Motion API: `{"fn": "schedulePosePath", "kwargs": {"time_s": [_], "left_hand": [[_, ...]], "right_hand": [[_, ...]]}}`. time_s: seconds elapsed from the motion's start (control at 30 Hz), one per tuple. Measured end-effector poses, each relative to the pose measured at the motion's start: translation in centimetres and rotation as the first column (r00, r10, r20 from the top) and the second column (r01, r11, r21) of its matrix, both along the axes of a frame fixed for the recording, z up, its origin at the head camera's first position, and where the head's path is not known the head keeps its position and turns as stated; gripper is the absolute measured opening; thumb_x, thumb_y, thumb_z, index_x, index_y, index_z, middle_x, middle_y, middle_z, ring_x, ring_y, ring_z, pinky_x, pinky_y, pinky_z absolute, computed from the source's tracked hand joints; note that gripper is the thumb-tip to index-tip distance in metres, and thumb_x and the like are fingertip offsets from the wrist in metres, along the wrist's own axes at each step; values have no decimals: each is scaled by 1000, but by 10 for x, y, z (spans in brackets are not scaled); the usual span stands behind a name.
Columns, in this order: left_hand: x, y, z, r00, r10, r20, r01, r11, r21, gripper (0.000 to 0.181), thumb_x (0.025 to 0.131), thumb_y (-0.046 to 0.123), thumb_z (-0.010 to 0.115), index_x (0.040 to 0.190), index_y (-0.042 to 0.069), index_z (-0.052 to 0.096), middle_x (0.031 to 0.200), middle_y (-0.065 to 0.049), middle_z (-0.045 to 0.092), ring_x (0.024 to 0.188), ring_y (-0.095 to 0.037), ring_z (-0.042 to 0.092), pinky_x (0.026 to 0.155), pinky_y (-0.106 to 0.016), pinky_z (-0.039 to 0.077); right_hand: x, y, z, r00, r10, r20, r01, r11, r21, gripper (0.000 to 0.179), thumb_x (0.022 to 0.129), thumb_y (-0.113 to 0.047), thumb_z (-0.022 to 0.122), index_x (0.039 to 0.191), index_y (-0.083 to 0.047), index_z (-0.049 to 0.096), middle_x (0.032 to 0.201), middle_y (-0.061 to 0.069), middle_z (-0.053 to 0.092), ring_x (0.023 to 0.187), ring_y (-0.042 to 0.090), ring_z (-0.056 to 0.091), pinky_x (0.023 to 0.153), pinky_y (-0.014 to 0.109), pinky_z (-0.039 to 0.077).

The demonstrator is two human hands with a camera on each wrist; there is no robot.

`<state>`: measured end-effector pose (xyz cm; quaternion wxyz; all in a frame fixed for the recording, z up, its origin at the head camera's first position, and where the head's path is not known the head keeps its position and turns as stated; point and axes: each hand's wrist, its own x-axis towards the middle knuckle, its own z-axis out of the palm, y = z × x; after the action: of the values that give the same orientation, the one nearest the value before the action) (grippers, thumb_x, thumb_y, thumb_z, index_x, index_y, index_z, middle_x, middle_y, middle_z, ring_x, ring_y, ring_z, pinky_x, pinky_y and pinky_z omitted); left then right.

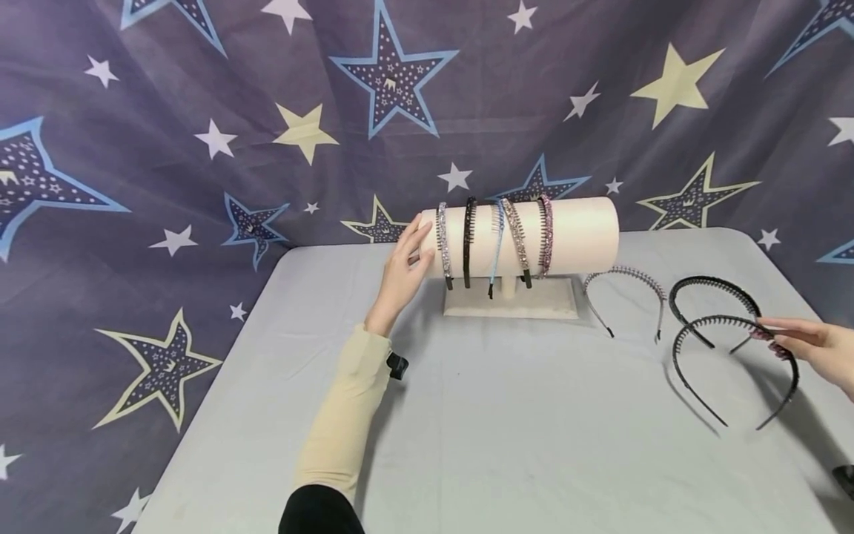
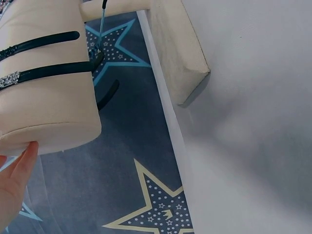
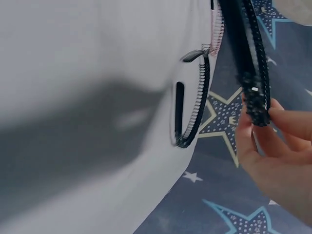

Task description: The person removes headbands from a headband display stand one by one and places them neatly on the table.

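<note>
My left hand (image 1: 402, 276) rests its fairly straight fingers on the left end of a cream display roll (image 1: 583, 233). In the left wrist view, the fingertips touch the roll's flat end. Several toothed headbands sit over the roll, among them a silvery one (image 1: 443, 241), a black one (image 1: 468, 245), a thin blue one (image 1: 497, 248) and a pink one (image 1: 547, 233). At the far right, my right hand (image 1: 817, 347) pinches a black toothed headband (image 1: 680, 348) by its side, raised over the table with its two ends pointing down. Sparkly stones show on it in the right wrist view (image 3: 254, 97).
A cream base (image 1: 510, 304) carries the roll on a short post. Right of it on the grey-covered table (image 1: 520, 430) lie a pinkish toothed headband (image 1: 627, 271) and another black headband (image 1: 717, 282), partly behind the held one. A star-patterned cloth (image 1: 494, 96) hangs behind.
</note>
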<state>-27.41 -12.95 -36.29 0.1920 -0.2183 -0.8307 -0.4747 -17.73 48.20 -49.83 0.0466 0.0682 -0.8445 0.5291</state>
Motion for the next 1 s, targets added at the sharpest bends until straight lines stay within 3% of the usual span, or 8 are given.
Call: {"fn": "schedulePosePath", "kwargs": {"time_s": [0.13,0.23,0.33,0.47,0.6,0.83,1.0], "left_hand": [[6,3,6,1000,-5,0,5,1000,15,42,87,4,52,129,4,45,142,-8,28,119,-26,42,89,-37,46],[17,6,16,1000,-6,3,6,1000,13,41,87,1,51,127,-1,45,142,-12,29,119,-28,42,90,-37,46],[26,9,26,1000,-1,7,1,1000,10,40,87,0,50,127,-3,44,141,-14,29,119,-29,42,90,-37,46],[27,9,27,1000,-1,8,1,1000,15,40,87,-1,49,127,-4,44,141,-17,29,118,-30,42,90,-39,46],[26,8,27,1000,1,9,-1,1000,16,40,87,0,50,126,-4,44,140,-17,29,118,-29,43,90,-38,46],[27,8,27,1000,10,11,-10,1000,16,40,87,0,51,127,-2,45,141,-12,29,118,-28,43,90,-35,46],[27,9,27,1000,7,13,-7,1000,19,40,87,0,50,127,-2,45,141,-11,29,119,-27,42,90,-36,46]], "right_hand": [[6,2,-3,995,92,-37,-95,990,-106,44,86,13,42,115,-16,59,88,-16,66,72,-3,60,55,13,50],[9,3,-3,982,176,-62,-184,970,-158,55,85,17,38,112,-25,61,89,-17,65,70,-2,60,52,13,49],[11,5,-5,975,214,-62,-222,957,-188,61,85,18,37,110,-33,60,90,-18,64,70,-2,60,52,11,48],[14,8,-7,986,166,-2,-165,979,-121,61,87,13,41,104,-43,59,89,-21,63,69,-4,59,53,10,48],[19,2,1,988,147,53,-144,988,-59,59,88,7,43,99,-49,58,89,-26,61,70,-7,58,54,8,47],[35,-26,31,982,164,88,-154,982,-114,52,88,8,44,96,-39,64,85,-25,61,68,-8,57,54,7,46],[34,-17,19,986,113,124,-97,988,-124,44,88,-2,51,92,-45,63,82,-27,61,66,-8,57,52,8,47]]}}
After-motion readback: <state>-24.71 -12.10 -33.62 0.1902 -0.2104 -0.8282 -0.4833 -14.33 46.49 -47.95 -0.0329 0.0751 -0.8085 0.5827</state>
